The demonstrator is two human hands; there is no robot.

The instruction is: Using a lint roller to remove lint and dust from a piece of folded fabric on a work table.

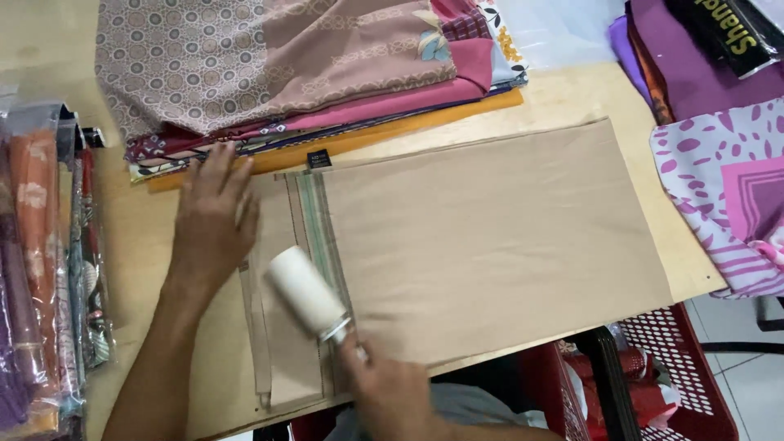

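Observation:
A folded beige cloth lies flat on the wooden table, with striped edges and a small black label at its left end. My left hand presses flat on the cloth's left end, fingers spread. My right hand grips the handle of a white lint roller, whose roll rests on the cloth near the striped edge.
A stack of folded patterned fabrics lies at the table's back. Wrapped fabrics stand along the left edge. Purple and pink cloths sit at the right. A red plastic basket stands below the front edge.

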